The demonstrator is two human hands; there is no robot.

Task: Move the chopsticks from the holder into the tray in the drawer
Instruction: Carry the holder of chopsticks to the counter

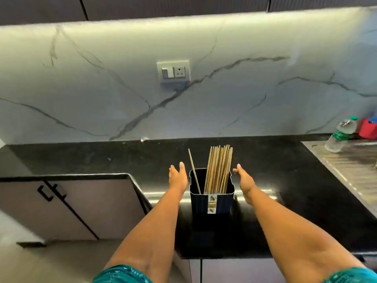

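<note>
The left hand (177, 177) is spread open and empty, just left of the dark holder (212, 198) near the desk's (285, 180) front edge. The holder's label (212, 204) is unreadable. Chopsticks (219, 169) stand inside. The right hand (245, 181) is open, empty. A bottle (341, 133) stands far right.

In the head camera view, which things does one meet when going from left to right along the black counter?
Left hand → single chopstick → bundle of chopsticks, both in the dark holder → right hand → plastic water bottle → red container.
</note>
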